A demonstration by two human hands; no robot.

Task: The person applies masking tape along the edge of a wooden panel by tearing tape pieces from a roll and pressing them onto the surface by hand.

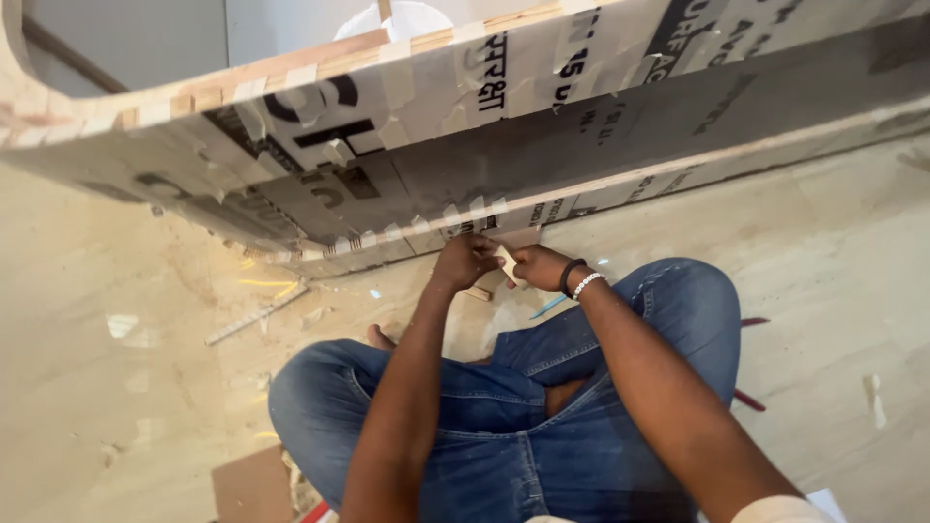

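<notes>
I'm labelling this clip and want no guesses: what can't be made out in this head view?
- Small pale piece between the left hand and right hand: fingers cover most of it; its kind is unclear.
- Curved taped panel: cut off by the top and side edges.
- Blue item on the floor: mostly behind the right wrist.
- Scraps by the legs: too small.

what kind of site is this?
Likely an interior fit-out or carpentry site: a curved plywood panel covered in taped protective film, a polished stone floor with scraps, and both hands working a small piece.
</notes>
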